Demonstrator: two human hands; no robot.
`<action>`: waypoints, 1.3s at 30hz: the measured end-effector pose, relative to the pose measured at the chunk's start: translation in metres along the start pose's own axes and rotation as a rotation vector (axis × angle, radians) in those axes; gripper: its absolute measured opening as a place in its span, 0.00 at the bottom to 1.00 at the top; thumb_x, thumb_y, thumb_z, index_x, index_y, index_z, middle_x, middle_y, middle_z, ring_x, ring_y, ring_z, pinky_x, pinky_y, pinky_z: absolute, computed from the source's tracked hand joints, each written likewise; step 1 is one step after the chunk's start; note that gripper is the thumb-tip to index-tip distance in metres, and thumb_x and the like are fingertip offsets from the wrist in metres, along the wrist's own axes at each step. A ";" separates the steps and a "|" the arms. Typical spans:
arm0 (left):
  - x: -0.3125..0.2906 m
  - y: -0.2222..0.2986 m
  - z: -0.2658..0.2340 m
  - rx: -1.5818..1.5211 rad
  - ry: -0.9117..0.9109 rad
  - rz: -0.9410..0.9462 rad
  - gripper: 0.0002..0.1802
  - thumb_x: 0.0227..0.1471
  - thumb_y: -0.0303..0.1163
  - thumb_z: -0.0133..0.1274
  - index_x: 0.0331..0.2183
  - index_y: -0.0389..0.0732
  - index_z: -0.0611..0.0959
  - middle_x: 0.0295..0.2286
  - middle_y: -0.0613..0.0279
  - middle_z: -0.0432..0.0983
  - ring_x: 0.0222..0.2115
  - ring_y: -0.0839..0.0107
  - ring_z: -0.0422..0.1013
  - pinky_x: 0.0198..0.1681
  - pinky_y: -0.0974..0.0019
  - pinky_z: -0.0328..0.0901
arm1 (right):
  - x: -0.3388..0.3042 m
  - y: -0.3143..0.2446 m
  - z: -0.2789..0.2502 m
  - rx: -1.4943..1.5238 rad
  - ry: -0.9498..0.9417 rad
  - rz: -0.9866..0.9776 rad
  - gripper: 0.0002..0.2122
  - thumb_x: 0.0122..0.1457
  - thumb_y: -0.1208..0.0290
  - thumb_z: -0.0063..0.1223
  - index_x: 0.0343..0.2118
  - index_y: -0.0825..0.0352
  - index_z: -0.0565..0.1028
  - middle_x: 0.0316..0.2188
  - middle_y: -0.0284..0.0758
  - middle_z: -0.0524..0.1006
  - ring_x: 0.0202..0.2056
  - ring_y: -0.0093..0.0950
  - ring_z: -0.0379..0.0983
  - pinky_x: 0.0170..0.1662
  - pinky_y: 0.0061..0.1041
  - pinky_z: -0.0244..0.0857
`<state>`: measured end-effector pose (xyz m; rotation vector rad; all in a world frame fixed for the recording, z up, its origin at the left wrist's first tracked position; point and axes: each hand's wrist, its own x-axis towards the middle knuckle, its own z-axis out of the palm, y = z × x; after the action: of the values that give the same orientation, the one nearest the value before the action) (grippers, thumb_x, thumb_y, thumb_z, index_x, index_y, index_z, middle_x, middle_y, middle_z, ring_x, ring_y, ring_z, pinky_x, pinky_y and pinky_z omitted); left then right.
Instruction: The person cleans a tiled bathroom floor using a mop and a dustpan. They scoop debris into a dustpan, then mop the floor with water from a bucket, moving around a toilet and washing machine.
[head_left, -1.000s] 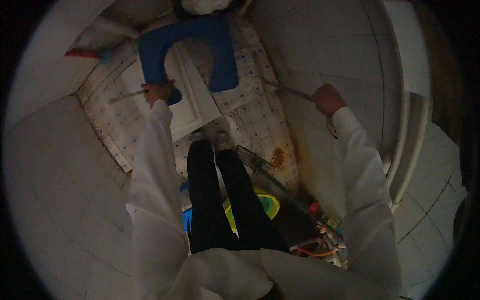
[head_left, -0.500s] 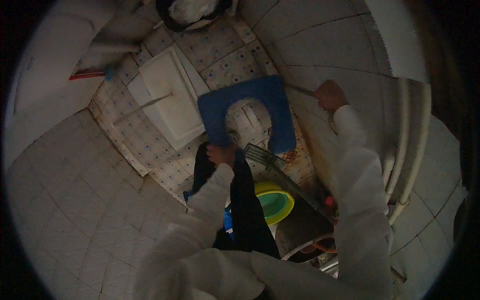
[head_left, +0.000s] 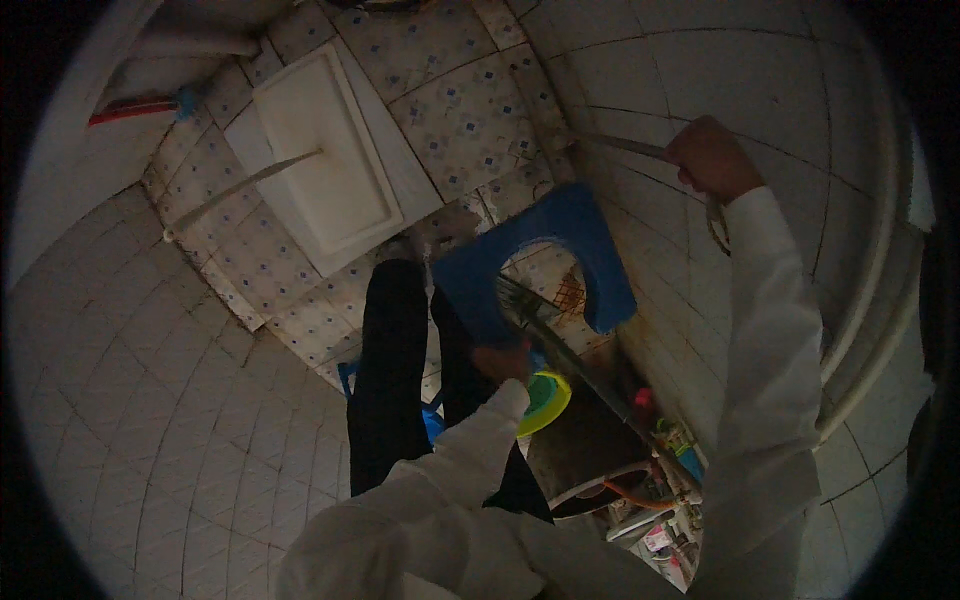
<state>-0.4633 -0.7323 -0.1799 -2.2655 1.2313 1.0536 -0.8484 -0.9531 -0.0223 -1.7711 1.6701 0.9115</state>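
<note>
A blue U-shaped slab point(head_left: 480, 265) with a rounded inner opening is held up over the tiled floor, tilted, its gap facing lower right. The fingers of my left hand point(head_left: 503, 362) are closed on its near left arm, beside my dark-trousered legs. Off to the right, near the tiled wall, my right hand point(head_left: 715, 160) is wrapped round a thin, flat, greyish strip point(head_left: 630, 146). This strip points left, toward the slab's far side, and a small loop hangs from its other end below my fist. The strip's exact kind is unclear in the dim light.
A white rectangular lid or tray point(head_left: 330, 165) lies on the patterned tiles point(head_left: 465, 125). A pale stick point(head_left: 245, 190) slants over it. A long-handled rack-like tool point(head_left: 575, 350) leans near a yellow-green basin point(head_left: 545, 402) and a dark bucket point(head_left: 580, 450). White pipes point(head_left: 870, 260) run along the right wall.
The blue slab has shifted right and turned, with my left hand on it moving nearer and right. My right hand, still gripping the strip, is farther up and right. The view has shifted too.
</note>
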 end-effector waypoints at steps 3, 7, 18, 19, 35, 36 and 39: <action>-0.003 -0.008 0.017 -0.105 -0.181 -0.050 0.40 0.34 0.49 0.59 0.45 0.37 0.64 0.43 0.54 0.61 0.43 0.57 0.60 0.44 0.56 0.60 | 0.000 -0.006 0.001 -0.006 0.050 0.033 0.11 0.33 0.82 0.53 0.25 0.67 0.76 0.20 0.36 0.73 0.26 0.31 0.71 0.34 0.28 0.63; 0.017 0.000 0.025 -0.369 -0.726 -0.225 0.38 0.40 0.49 0.56 0.49 0.39 0.63 0.46 0.56 0.60 0.45 0.57 0.59 0.43 0.55 0.60 | -0.008 -0.036 0.019 -0.034 0.153 0.025 0.07 0.35 0.81 0.51 0.22 0.69 0.75 0.20 0.37 0.73 0.28 0.33 0.71 0.32 0.28 0.65; 0.205 0.126 -0.170 -0.441 0.239 0.376 0.39 0.43 0.40 0.57 0.51 0.33 0.58 0.50 0.47 0.54 0.50 0.56 0.54 0.51 0.61 0.52 | -0.025 -0.104 0.066 1.000 0.027 0.394 0.10 0.48 0.70 0.46 0.25 0.73 0.72 0.21 0.42 0.72 0.26 0.34 0.70 0.27 0.33 0.63; 0.231 0.142 -0.208 -0.651 0.341 0.484 0.40 0.42 0.38 0.58 0.51 0.31 0.57 0.51 0.45 0.53 0.51 0.55 0.53 0.53 0.62 0.51 | -0.031 -0.114 0.067 1.518 -0.044 0.524 0.08 0.48 0.70 0.45 0.25 0.71 0.72 0.20 0.39 0.71 0.24 0.30 0.69 0.24 0.30 0.62; 0.258 -0.104 -0.416 -2.644 -0.517 -0.007 0.18 0.57 0.33 0.37 0.44 0.30 0.70 0.29 0.57 0.72 0.30 0.69 0.67 0.42 0.62 0.61 | 0.157 -0.278 -0.030 0.600 -0.112 0.421 0.12 0.53 0.63 0.46 0.35 0.66 0.73 0.32 0.38 0.74 0.31 0.32 0.71 0.31 0.33 0.66; 0.260 -0.123 -0.415 -3.040 -0.792 -0.393 0.19 0.57 0.31 0.36 0.47 0.30 0.68 0.28 0.58 0.72 0.29 0.69 0.67 0.41 0.61 0.61 | 0.170 -0.324 -0.043 0.673 -0.041 0.460 0.11 0.52 0.64 0.46 0.33 0.67 0.73 0.30 0.39 0.74 0.31 0.33 0.71 0.31 0.34 0.66; 0.274 -0.171 -0.408 -1.845 -0.184 0.086 0.18 0.57 0.33 0.37 0.45 0.30 0.69 0.26 0.60 0.70 0.27 0.70 0.66 0.39 0.65 0.62 | 0.183 -0.437 -0.069 1.076 0.249 0.651 0.09 0.51 0.67 0.48 0.27 0.69 0.74 0.26 0.40 0.74 0.28 0.35 0.72 0.28 0.37 0.66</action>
<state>-0.0469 -1.0397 -0.1232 -2.8162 -0.0972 3.1300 -0.4059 -1.0822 -0.1500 -0.6234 2.2996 -0.0899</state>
